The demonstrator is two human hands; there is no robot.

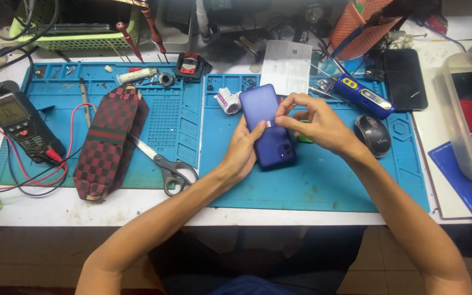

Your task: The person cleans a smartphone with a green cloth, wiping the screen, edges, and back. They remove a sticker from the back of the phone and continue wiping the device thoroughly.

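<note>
A white surface (301,216) is carrying two blue mats (323,180). Over the right mat, the left hand (241,153) is wrapping around a blue phone (269,128), back side up, gripping its left edge. The right hand (315,123) is resting on the phone's right edge, thumb and forefinger closing together on a small white tab (269,124).

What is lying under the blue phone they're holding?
Under the blue phone shows the blue work mat; a green bit peeks out by the right hand, mostly covered.
</note>
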